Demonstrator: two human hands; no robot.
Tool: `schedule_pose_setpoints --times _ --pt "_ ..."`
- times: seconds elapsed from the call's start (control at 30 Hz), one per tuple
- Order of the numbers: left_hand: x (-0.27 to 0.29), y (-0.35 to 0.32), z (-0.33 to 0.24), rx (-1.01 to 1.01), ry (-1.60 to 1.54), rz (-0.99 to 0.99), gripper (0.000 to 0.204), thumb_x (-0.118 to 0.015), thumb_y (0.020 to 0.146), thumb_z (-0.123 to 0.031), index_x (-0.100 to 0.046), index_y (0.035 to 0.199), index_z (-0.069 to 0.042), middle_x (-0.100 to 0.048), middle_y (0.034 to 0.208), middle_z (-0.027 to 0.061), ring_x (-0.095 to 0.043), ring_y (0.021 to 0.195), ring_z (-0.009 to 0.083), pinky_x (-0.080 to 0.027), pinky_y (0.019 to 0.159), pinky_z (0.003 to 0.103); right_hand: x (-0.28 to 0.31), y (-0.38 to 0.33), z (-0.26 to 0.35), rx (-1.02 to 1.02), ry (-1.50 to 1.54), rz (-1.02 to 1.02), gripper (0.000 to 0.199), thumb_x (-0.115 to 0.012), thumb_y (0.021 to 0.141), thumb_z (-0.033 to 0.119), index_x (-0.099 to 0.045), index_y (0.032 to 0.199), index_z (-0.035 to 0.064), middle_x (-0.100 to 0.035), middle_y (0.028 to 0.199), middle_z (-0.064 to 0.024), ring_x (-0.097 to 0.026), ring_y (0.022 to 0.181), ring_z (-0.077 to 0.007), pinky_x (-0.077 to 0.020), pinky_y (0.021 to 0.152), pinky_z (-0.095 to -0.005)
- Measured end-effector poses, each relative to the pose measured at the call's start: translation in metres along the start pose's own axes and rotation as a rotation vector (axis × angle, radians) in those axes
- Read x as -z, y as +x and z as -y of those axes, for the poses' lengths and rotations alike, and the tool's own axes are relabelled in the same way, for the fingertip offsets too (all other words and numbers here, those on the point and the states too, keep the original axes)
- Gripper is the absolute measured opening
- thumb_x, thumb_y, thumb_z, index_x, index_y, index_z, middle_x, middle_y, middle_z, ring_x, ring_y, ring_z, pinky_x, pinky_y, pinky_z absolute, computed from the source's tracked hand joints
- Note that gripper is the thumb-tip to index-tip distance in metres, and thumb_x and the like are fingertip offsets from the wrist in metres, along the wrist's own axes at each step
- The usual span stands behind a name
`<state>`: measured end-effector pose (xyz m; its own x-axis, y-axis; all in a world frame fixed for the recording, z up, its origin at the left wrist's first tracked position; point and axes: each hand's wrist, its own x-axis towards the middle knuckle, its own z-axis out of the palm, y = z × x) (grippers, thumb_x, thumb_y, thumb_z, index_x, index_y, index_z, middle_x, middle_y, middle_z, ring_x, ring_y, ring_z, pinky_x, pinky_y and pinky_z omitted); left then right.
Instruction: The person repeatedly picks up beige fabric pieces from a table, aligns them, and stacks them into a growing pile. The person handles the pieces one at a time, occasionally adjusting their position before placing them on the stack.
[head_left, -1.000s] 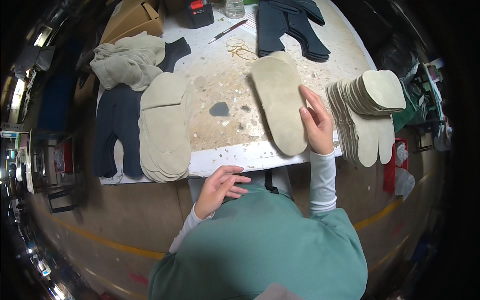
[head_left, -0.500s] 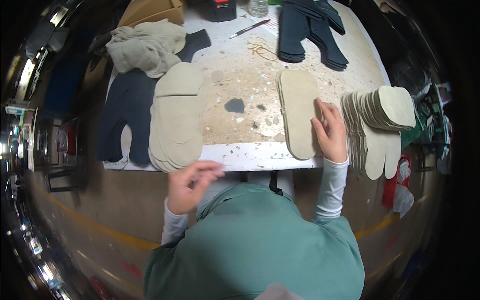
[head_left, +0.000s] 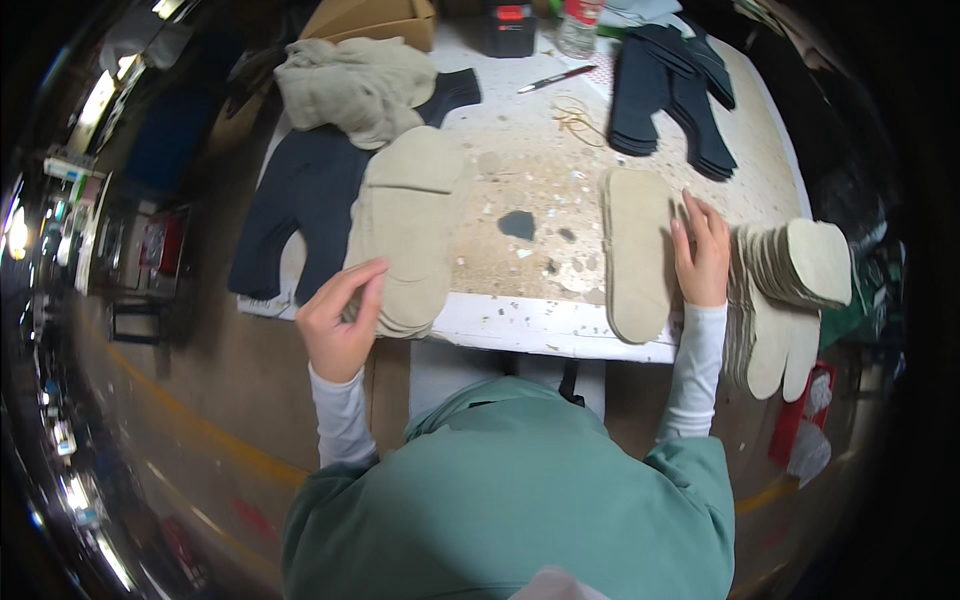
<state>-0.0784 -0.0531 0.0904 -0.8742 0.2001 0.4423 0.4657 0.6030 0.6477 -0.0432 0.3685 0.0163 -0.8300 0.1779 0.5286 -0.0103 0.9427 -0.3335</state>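
A stack of beige, mitten-shaped fabric pieces point(head_left: 405, 225) lies at the left front of the table. My left hand point(head_left: 340, 325) is over its lower left edge, fingers extended and the thumb close below them; no piece is visibly lifted. To the right, a thinner stack of long rounded beige fabric pieces point(head_left: 637, 260) lies lengthwise. Beside its right edge rests my right hand point(head_left: 703, 255), open, with the fingers pointing away from me and nothing in them. Farther right stands a tall stack of beige glove-shaped pieces point(head_left: 765, 345), with another bundle point(head_left: 815, 262) on top.
Dark navy cut pieces lie at the left point(head_left: 290, 200) and far right point(head_left: 655, 95). Crumpled beige fabric point(head_left: 355, 85) sits behind the left stack. Farther back are a cardboard box point(head_left: 375, 20), a pen point(head_left: 555, 80), tan string point(head_left: 575, 122) and a bottle point(head_left: 578, 30). A dark scrap point(head_left: 517, 225) lies mid-table.
My left hand has moved left and forward from the table's front edge to the left beige stack. My right hand stays by the right stack. The whole view has shifted.
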Motion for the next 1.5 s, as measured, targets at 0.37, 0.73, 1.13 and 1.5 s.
schedule_pose_setpoints --times 0.37,0.73,1.13,1.5 --pt "-0.018 0.02 0.007 -0.288 0.146 0.106 0.017 -0.073 0.075 0.001 -0.069 0.092 0.0 -0.072 0.1 0.0139 -0.071 0.096 0.0272 -0.056 0.084 0.034 0.006 -0.011 0.038 0.012 0.183 0.147 0.042 -0.063 0.089 0.011 -0.059 0.13 0.0076 -0.054 0.134 -0.0154 -0.045 0.129 -0.0377 -0.0352 0.108 -0.0442" --pt "-0.063 -0.027 -0.043 -0.26 -0.167 0.223 0.011 -0.071 0.078 0.001 -0.067 0.089 -0.001 -0.073 0.094 0.0094 -0.072 0.092 0.0252 -0.056 0.075 0.031 -0.028 -0.02 0.155 -0.255 1.384 0.576 0.054 -0.055 0.096 0.011 -0.037 0.146 0.0008 -0.052 0.135 -0.01 -0.059 0.1 -0.0122 -0.0462 0.089 -0.0253" --pt "-0.095 -0.054 -0.037 -0.371 -0.103 0.355 0.02 -0.072 0.081 -0.012 -0.064 0.099 -0.006 -0.068 0.11 0.0068 -0.066 0.102 0.0231 -0.053 0.083 0.035 -0.05 -0.02 0.147 -0.071 0.501 0.233 0.037 -0.064 0.083 -0.001 -0.065 0.12 0.0045 -0.061 0.12 -0.0136 -0.063 0.065 -0.0189 -0.0504 0.062 -0.0293" --pt "-0.023 -0.023 -0.01 -0.194 0.207 0.171 0.023 -0.077 0.073 -0.008 -0.07 0.095 -0.005 -0.069 0.113 0.0099 -0.062 0.114 0.0306 -0.047 0.099 0.045 -0.059 -0.021 0.167 -0.029 0.517 0.296 0.041 -0.066 0.081 0.002 -0.061 0.122 0.0015 -0.051 0.126 -0.0211 -0.058 0.104 -0.0388 -0.0502 0.086 -0.0397"
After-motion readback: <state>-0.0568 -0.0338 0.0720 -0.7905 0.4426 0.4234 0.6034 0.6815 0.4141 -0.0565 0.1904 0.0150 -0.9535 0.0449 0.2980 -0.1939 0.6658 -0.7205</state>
